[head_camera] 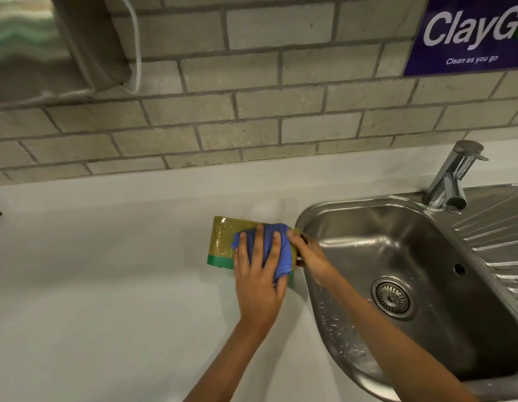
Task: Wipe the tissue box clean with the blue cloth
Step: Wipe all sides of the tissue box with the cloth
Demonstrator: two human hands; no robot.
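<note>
The tissue box (223,242) is olive-yellow with a green band along its near edge and lies on the white counter beside the sink. The blue cloth (267,248) is bunched on the box's top, toward its right half. My left hand (259,274) presses flat on the cloth with fingers spread across it. My right hand (308,255) grips the right end of the box, thumb on top near the cloth. The right part of the box is hidden under cloth and hands.
A steel sink (396,256) with a drain (392,297) sits right of the box, water drops on its near wall. A chrome tap (452,178) stands behind it. The white counter (107,285) runs left. A brick wall (252,111) and a metal dispenser (49,44) are behind.
</note>
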